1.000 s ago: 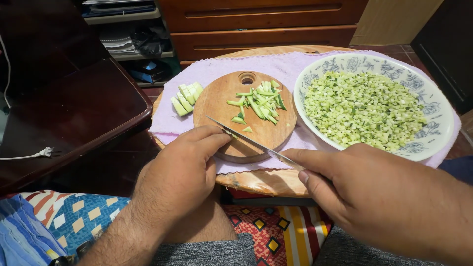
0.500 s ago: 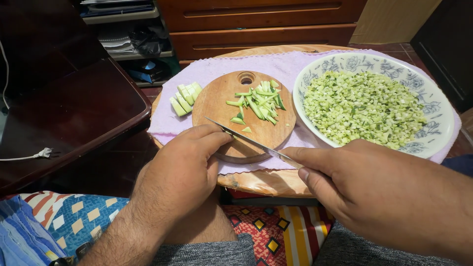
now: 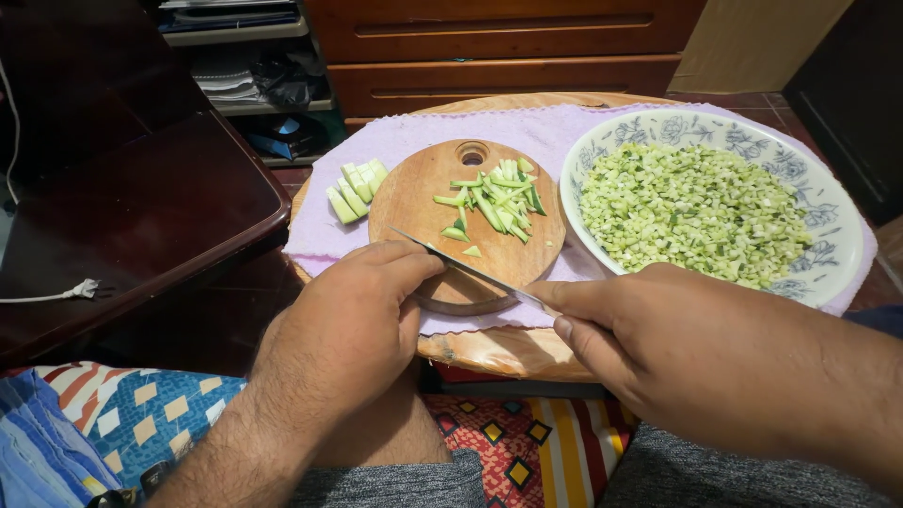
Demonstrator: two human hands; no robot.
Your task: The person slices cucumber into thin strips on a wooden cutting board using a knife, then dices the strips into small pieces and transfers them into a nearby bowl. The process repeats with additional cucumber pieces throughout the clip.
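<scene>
Your right hand has edged left, grip closed on the knife; left hand pinches the blade at the cutting board's six o'clock. A slip could nick those fingertips.

Bright, even overhead light, sharp focus (edges slightly stretched)

Bare board wood lies open left of the cucumber strips. The large bowl crowds the right; cucumber chunks flank the left edge.
</scene>
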